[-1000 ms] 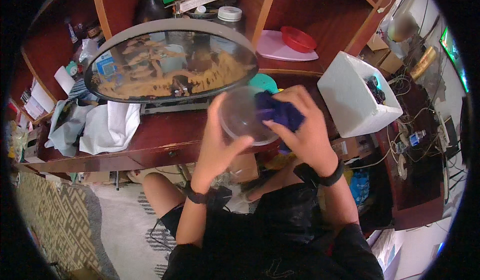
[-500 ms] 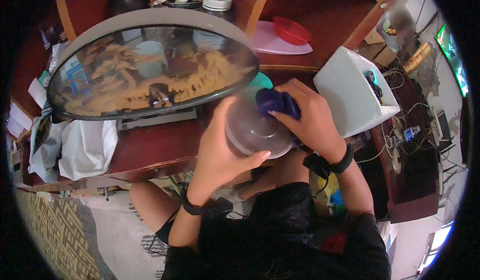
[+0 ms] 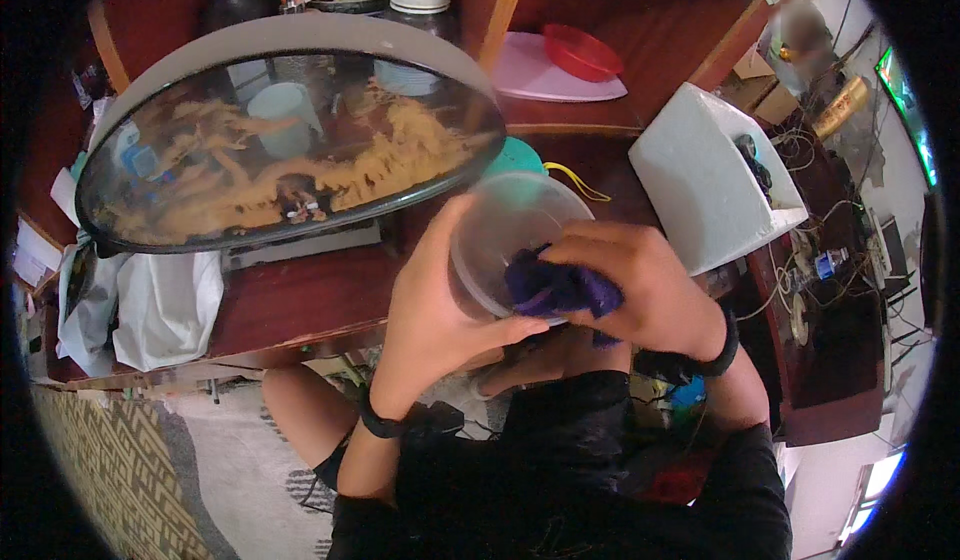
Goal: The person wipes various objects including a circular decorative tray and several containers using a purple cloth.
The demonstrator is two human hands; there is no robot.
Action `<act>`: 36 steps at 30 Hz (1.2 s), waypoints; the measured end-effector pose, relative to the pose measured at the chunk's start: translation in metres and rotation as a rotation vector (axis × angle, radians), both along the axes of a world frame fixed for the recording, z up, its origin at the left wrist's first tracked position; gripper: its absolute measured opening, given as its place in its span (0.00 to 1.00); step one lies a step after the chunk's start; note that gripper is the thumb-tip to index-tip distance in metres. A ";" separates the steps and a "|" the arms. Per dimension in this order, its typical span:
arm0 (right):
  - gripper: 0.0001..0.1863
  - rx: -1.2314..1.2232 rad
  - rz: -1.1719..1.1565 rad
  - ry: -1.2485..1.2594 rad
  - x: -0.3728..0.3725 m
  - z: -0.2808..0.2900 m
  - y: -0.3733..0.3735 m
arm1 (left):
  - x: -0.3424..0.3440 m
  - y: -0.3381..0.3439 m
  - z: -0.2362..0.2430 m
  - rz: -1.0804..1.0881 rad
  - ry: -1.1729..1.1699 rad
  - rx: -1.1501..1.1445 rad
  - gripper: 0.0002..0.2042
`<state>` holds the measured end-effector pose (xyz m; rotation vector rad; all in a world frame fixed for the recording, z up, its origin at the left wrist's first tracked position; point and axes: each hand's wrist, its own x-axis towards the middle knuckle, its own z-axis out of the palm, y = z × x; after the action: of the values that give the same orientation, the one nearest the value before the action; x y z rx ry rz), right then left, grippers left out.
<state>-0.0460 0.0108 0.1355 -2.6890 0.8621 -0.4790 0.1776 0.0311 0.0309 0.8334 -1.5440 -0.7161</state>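
A round, translucent plastic container (image 3: 500, 222) is tilted up in front of me above the desk's front edge. My left hand (image 3: 425, 295) grips its left side, with the thumb along the near rim. In my right hand (image 3: 640, 275) is a bunched dark purple cloth (image 3: 558, 288), pressed against the container's near right part. The cloth hides some of the rim there. Just beyond the container lies a teal round item (image 3: 516, 157), partly covered by it, with a yellow cord (image 3: 582, 184) beside it.
A large tank-like case with a dark-rimmed, curved clear front (image 3: 290, 150) fills the left of the desk (image 3: 290, 300). White bags (image 3: 168, 305) lie at its near left. A white foam box (image 3: 690, 175) stands at right, near tangled cables (image 3: 790, 280). A red bowl (image 3: 582, 53) sits on the shelf.
My right hand has moved the purple cloth from the container's far right side down toward its near rim. The yellow cord has come into view.
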 end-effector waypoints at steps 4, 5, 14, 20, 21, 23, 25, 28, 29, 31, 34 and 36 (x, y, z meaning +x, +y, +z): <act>0.23 -0.049 -0.186 -0.045 -0.016 -0.001 -0.015 | -0.009 -0.002 -0.006 0.015 0.081 0.051 0.52; 0.22 -0.079 -0.237 -0.078 -0.018 -0.004 -0.018 | -0.009 -0.002 -0.005 0.020 0.066 0.047 0.52; 0.22 -0.314 -0.617 -0.174 -0.048 -0.036 -0.032 | -0.011 -0.002 -0.012 0.071 0.072 0.032 0.49; 0.25 -0.349 -0.634 -0.231 -0.072 -0.048 -0.051 | -0.019 -0.002 -0.015 0.160 0.086 0.003 0.34; 0.26 -0.361 -0.630 -0.252 -0.073 -0.049 -0.055 | -0.020 -0.002 -0.019 0.193 0.044 -0.036 0.32; 0.27 -0.373 -0.621 -0.259 -0.076 -0.053 -0.066 | -0.021 -0.003 -0.023 0.263 -0.041 -0.111 0.29; 0.28 -0.374 -0.614 -0.231 -0.081 -0.059 -0.075 | -0.023 -0.001 -0.018 0.295 -0.161 -0.152 0.27; 0.24 -0.536 -0.542 -0.154 -0.068 -0.059 -0.071 | -0.023 0.001 -0.014 0.297 -0.203 -0.139 0.29; 0.23 -0.460 -0.534 -0.205 -0.065 -0.055 -0.065 | -0.025 0.004 -0.009 0.295 -0.201 -0.127 0.29; 0.20 -0.296 -0.491 -0.310 -0.057 -0.050 -0.050 | -0.025 0.004 -0.007 0.315 -0.205 -0.120 0.31; 0.18 0.194 -0.417 -0.443 -0.051 -0.042 -0.027 | -0.024 0.002 -0.008 0.327 -0.225 -0.141 0.34; 0.19 0.365 -0.392 -0.398 -0.049 -0.038 -0.017 | -0.025 0.001 -0.006 0.328 -0.269 -0.165 0.35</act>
<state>-0.0951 -0.0060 0.0973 -2.0046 1.2152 -0.8163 0.1529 0.0318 0.0245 1.0579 -1.6251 -0.2409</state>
